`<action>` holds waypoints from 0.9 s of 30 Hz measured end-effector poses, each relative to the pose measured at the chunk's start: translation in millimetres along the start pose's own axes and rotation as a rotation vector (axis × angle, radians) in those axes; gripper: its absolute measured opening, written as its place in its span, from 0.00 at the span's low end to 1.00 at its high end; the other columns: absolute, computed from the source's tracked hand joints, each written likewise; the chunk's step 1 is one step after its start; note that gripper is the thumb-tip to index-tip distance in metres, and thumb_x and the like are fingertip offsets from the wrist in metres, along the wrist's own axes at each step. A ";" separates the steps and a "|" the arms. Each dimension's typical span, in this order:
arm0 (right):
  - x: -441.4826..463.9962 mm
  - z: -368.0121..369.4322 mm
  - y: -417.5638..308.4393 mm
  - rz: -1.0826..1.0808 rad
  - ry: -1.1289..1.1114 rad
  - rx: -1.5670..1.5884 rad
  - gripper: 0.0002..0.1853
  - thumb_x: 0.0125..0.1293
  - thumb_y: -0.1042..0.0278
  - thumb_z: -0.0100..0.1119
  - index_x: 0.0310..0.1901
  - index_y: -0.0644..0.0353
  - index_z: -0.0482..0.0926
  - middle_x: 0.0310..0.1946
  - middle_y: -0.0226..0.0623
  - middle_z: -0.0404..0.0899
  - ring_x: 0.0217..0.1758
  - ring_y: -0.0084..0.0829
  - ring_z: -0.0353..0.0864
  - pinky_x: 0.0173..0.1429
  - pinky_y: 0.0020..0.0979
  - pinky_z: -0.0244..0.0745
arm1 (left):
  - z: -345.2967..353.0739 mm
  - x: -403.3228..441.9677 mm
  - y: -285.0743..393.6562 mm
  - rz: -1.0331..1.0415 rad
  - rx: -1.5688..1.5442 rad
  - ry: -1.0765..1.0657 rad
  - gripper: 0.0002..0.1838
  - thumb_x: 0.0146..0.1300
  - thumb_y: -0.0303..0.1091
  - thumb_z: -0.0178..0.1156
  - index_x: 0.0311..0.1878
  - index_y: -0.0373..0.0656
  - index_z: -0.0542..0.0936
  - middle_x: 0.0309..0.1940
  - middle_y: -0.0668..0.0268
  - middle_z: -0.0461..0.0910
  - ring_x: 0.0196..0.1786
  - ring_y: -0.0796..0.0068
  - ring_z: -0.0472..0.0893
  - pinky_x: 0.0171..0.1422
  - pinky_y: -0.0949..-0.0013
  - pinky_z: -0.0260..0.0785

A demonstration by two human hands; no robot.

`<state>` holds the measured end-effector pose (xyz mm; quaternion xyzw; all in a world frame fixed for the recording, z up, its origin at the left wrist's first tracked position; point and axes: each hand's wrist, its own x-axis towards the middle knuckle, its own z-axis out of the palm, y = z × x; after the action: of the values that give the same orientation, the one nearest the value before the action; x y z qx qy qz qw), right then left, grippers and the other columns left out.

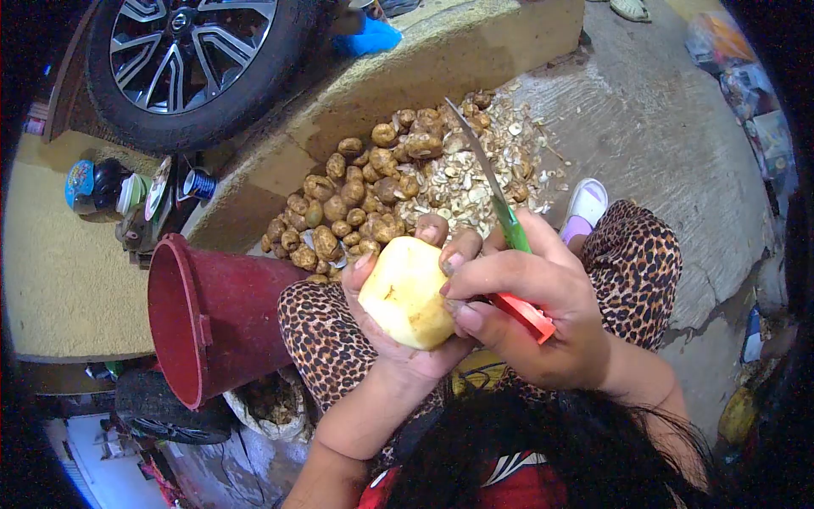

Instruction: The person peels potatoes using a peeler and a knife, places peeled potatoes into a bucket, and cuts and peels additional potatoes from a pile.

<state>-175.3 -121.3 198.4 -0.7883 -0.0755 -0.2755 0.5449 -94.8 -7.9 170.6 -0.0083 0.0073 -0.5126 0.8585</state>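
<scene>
A pale yellow peeled root or tuber [405, 293] rests in my left hand [398, 352], whose fingers curl round its far side and left edge. My right hand [543, 310] touches the right side of it with thumb and fingertips. In that same hand are a knife with a green handle [512, 231], its blade pointing up and away, and a red peeler-like tool [530, 317], partly hidden by the fingers. Beyond my hands lie a heap of brown unpeeled tubers [348, 199] and a spread of pale peelings [471, 174].
A dark red bucket [242, 314] lies tilted at the left, beside a white sack [284, 411]. A car wheel [191, 59] stands at the upper left on a yellowish ledge [441, 72]. Plastic bags [746, 85] are at the far right.
</scene>
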 end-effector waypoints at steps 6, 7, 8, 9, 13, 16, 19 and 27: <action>-1.9 1.5 -0.6 0.012 0.026 0.058 0.08 0.52 0.74 0.62 0.35 0.57 0.78 0.33 0.32 0.75 0.40 0.31 0.68 0.46 0.31 0.64 | 1.3 -0.9 -1.7 0.003 -0.006 -0.007 0.24 0.49 0.55 0.57 0.40 0.45 0.68 0.32 0.62 0.67 0.39 0.67 0.67 0.44 0.66 0.68; -1.0 2.1 -1.8 0.016 0.031 0.069 0.09 0.52 0.75 0.63 0.36 0.57 0.78 0.33 0.32 0.75 0.40 0.31 0.68 0.46 0.31 0.64 | 1.4 -0.9 -1.5 0.001 -0.014 -0.008 0.24 0.49 0.55 0.57 0.40 0.45 0.67 0.32 0.62 0.67 0.39 0.67 0.68 0.44 0.66 0.68; -0.2 2.6 -2.9 0.019 0.036 0.081 0.09 0.51 0.75 0.63 0.36 0.57 0.78 0.34 0.32 0.75 0.40 0.31 0.69 0.46 0.31 0.64 | 2.2 -1.1 0.2 -0.006 -0.031 -0.013 0.24 0.49 0.55 0.57 0.40 0.45 0.67 0.32 0.62 0.67 0.39 0.67 0.68 0.44 0.66 0.68; 0.6 2.8 -3.5 0.016 0.038 0.088 0.10 0.50 0.76 0.63 0.36 0.57 0.78 0.34 0.32 0.75 0.40 0.31 0.69 0.45 0.31 0.65 | 2.2 -1.2 1.0 -0.009 -0.036 -0.013 0.24 0.49 0.55 0.57 0.40 0.45 0.67 0.32 0.62 0.67 0.39 0.67 0.68 0.44 0.66 0.68; 1.3 2.8 -3.6 -0.007 0.042 0.035 0.10 0.50 0.76 0.62 0.36 0.57 0.77 0.34 0.33 0.75 0.41 0.32 0.69 0.46 0.31 0.65 | 4.0 -1.1 1.2 0.006 -0.014 0.017 0.24 0.49 0.54 0.57 0.40 0.45 0.67 0.33 0.63 0.67 0.39 0.67 0.68 0.44 0.67 0.68; 1.0 2.6 -2.9 -0.021 0.043 -0.002 0.10 0.51 0.76 0.62 0.37 0.57 0.77 0.34 0.33 0.75 0.40 0.33 0.70 0.47 0.32 0.65 | 6.8 -0.7 -3.0 0.035 0.008 0.045 0.24 0.49 0.54 0.57 0.40 0.45 0.67 0.33 0.63 0.67 0.39 0.68 0.68 0.45 0.67 0.68; -0.7 3.8 -2.1 -0.020 0.050 -0.022 0.09 0.51 0.75 0.61 0.37 0.57 0.77 0.35 0.34 0.75 0.40 0.33 0.69 0.47 0.32 0.64 | 4.7 -1.0 -1.6 0.021 -0.011 0.028 0.24 0.49 0.53 0.58 0.40 0.45 0.67 0.33 0.64 0.67 0.39 0.68 0.68 0.46 0.67 0.67; -3.5 5.0 -2.1 -0.025 0.058 -0.027 0.09 0.53 0.75 0.60 0.37 0.57 0.77 0.35 0.34 0.71 0.35 0.31 0.66 0.41 0.31 0.62 | 13.3 -2.1 -6.0 0.059 0.021 0.039 0.24 0.49 0.54 0.58 0.39 0.45 0.67 0.33 0.64 0.67 0.38 0.68 0.68 0.45 0.67 0.67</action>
<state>-177.4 -115.3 197.1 -0.7862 -0.0658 -0.3064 0.5326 -100.8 -8.7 184.1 0.0108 0.0189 -0.4870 0.8731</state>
